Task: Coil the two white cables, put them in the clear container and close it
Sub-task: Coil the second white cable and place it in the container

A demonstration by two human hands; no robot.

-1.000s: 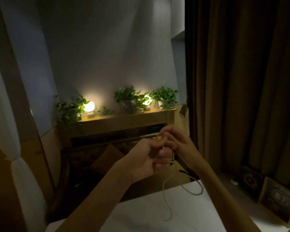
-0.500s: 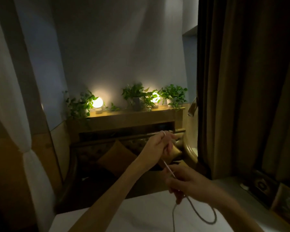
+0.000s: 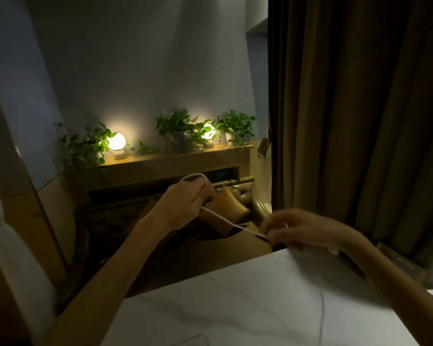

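Both hands, left (image 3: 185,203) and blurred right (image 3: 298,231), grip the white cable (image 3: 225,221).

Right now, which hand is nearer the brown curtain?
Right. The right hand is blurred, low and just in front of the brown curtain, pinching the white cable. The left hand holds the cable's looped end well to the curtain's left.

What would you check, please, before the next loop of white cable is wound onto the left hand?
1. Left hand grips the white cable with a loop above the knuckles: ok.
2. Right hand pinches the cable: ok.
3. Span between the hands taut and free of knots: ok.
4. Slack trailing on the white table free of snags: cannot tell.
5. Clear container in view: not ok.
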